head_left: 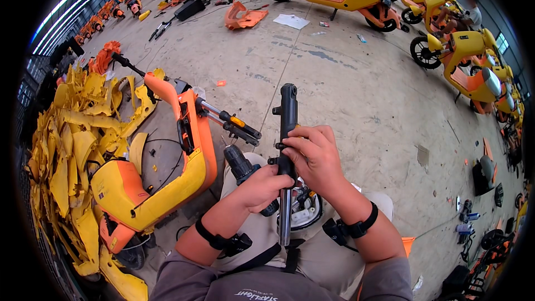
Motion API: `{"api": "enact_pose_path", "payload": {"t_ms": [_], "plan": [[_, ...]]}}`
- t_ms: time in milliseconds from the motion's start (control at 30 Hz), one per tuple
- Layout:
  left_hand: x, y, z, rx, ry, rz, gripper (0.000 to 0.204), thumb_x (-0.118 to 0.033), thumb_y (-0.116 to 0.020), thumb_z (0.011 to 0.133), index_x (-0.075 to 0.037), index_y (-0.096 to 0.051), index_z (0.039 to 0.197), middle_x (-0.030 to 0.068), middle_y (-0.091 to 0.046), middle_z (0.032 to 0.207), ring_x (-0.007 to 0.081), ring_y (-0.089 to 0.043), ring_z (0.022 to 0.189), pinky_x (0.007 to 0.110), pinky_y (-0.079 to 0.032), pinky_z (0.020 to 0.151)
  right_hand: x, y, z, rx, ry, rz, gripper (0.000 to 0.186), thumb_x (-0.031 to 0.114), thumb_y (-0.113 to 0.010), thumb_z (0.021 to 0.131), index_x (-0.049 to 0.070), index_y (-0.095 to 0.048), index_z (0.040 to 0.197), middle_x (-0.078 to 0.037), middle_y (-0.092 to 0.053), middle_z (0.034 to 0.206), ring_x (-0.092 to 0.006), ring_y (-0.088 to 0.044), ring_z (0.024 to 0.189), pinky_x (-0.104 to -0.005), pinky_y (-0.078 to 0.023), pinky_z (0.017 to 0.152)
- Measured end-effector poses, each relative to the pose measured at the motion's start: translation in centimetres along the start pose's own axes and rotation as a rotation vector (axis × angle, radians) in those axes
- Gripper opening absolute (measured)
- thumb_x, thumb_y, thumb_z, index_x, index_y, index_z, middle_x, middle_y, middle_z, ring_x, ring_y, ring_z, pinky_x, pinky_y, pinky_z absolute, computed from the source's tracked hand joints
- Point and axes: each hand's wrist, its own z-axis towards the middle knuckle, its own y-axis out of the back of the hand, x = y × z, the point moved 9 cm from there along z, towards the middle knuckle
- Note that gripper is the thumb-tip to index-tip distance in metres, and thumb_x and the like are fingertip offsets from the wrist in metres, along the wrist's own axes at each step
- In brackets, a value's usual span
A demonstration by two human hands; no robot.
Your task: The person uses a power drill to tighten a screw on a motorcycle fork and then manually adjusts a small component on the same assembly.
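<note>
So you've got that black-and-silver fork leg [288,110] in both hands, standing roughly lengthwise in front of you, black end pointing away and the bare silver tube running back toward your lap.

Your left hand [261,189] is wrapped around it near the bottom of the black section, thumb laid across the top, with the silver bit sticking out just below your grip. Your right hand [319,155] is a little higher up, on the right side of the leg, thumb and fingers pinched onto the black body. Can't tell if there's some small part under those fingertips too, they cover it. The far end of the leg pokes out well past both hands.

Right beside your left hand there's a dark cordless drill [239,164], bit pointing away from you, partly hidden by that hand. Under the silver tube, between your legs, sits a pale rounded thing [310,224] with small stuff in it, mostly blocked from view.

Off to your left is a yellow-and-orange scooter body [178,187], and past that a big heap of yellow panels [69,145].
</note>
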Motion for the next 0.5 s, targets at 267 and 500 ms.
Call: {"api": "enact_pose_path", "payload": {"t_ms": [267,500], "plan": [[-0.1,-0.5,-0.1,0.013,-0.005,0.016,0.030,0.001,-0.052,0.091,0.004,-0.052,0.121,0.0116,-0.061,0.115,0.0195,-0.063,0.106,0.035,-0.052,0.090,0.1,0.0,-0.2,0.003,-0.008,-0.048,0.020,0.008,-0.079,0.073,0.008,-0.072,0.092,-0.005,-0.067,0.105,-0.0286,-0.056,0.094,-0.0379,-0.048,0.082],[-0.4,-1.0,-0.5,-0.011,-0.027,0.010,0.030,0.002,-0.051,0.089,0.003,-0.052,0.119,0.0094,-0.059,0.110,0.0175,-0.062,0.099,0.034,-0.053,0.086,0.6,-0.4,-0.1,0.018,0.081,-0.225,0.022,0.020,-0.080,0.074,0.009,-0.070,0.090,-0.006,-0.063,0.110,-0.0296,-0.056,0.097,-0.0397,-0.049,0.082]]}}
